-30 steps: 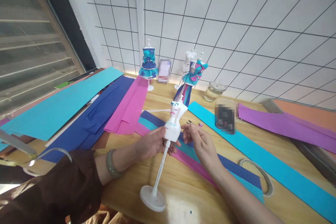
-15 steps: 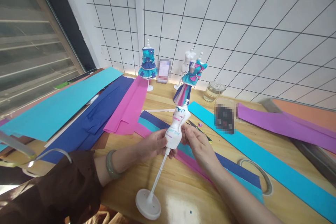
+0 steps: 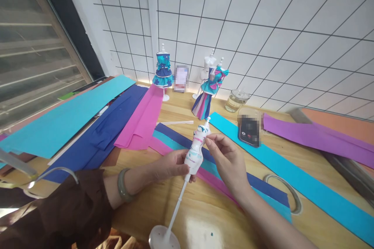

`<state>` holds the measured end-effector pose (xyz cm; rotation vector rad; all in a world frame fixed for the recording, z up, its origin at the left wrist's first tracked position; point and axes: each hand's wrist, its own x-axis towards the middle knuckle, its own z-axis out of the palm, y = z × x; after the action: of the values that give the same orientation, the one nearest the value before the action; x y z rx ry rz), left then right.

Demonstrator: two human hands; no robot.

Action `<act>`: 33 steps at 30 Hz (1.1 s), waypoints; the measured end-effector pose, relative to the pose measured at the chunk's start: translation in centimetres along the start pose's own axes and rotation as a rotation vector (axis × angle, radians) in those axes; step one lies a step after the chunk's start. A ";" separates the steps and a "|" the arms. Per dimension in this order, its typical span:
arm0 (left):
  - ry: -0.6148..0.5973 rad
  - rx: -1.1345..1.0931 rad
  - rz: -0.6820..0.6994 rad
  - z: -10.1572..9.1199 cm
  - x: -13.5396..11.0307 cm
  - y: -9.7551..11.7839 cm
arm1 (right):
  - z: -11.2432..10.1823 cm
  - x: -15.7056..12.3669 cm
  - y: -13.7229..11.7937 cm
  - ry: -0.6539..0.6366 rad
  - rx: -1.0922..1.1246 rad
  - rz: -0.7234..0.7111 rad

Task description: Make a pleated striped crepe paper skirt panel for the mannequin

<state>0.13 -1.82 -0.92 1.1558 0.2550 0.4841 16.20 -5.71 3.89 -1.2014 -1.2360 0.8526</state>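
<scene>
A small white dress-form mannequin (image 3: 194, 156) leans on its thin stand, its torso marked with blue and pink smears. My left hand (image 3: 174, 164) is closed around its lower torso, thumb in front and fingers behind. At the mannequin's upper side, my right hand (image 3: 226, 157) has thumb and forefinger pinched together against the surface; whatever is between the tips is too small to make out. Behind and under the hands lie crepe paper strips in dark blue (image 3: 172, 134), light blue and pink. The mannequin's round base (image 3: 163, 238) is near the front edge of the view.
Two dressed mannequins (image 3: 163, 72) (image 3: 215, 81) and a bare one (image 3: 209, 64) stand by the tiled wall. A glass cup (image 3: 236, 101), a phone (image 3: 249, 131) and a tape roll (image 3: 295, 198) are at right. Coloured paper sheets (image 3: 73, 113) spread at left; purple paper (image 3: 309, 132) lies right.
My right hand has moved up the mannequin's side, from the waist to the chest. The mannequin has come slightly lower and nearer, still in my left hand.
</scene>
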 end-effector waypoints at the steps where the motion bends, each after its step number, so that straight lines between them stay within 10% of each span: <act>1: -0.008 0.005 -0.004 0.0 0.0 0.0 | 0.0 0.0 0.1 -0.005 -0.001 -0.001; 33: 0.000 0.015 -0.015 0.3 0.1 0.5 | 0.2 -0.1 -0.2 -0.049 0.054 0.086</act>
<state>0.27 -1.88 -0.34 1.1673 0.2675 0.4699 15.93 -5.78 4.09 -1.2033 -1.2002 0.9776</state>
